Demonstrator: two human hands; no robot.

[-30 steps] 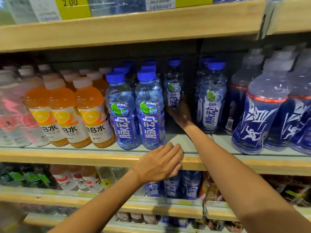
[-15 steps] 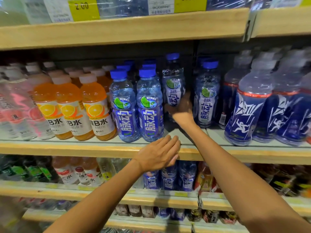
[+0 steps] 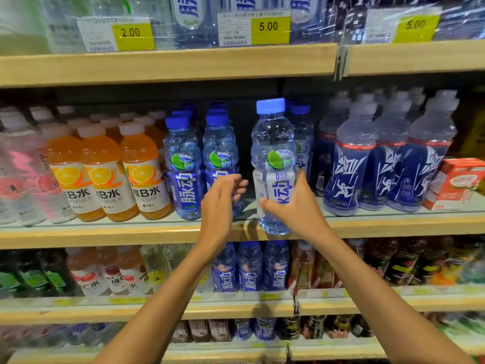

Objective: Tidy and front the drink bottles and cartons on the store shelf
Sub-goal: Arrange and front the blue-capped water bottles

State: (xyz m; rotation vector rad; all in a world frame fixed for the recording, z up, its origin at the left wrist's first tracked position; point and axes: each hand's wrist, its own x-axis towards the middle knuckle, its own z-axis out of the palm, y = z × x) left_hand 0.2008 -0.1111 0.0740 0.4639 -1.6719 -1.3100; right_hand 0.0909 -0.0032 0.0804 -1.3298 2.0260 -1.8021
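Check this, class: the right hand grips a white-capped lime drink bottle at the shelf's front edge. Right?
No: the cap is blue. The head view shows the right hand gripping a blue-capped lime drink bottle at the shelf's front edge.

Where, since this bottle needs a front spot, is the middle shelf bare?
Bare shelf shows in the gap between the blue-label bottles and the white-label bottle the right hand grips; the left hand hovers before it. Orange bottles and dark-blue bottles stand packed.
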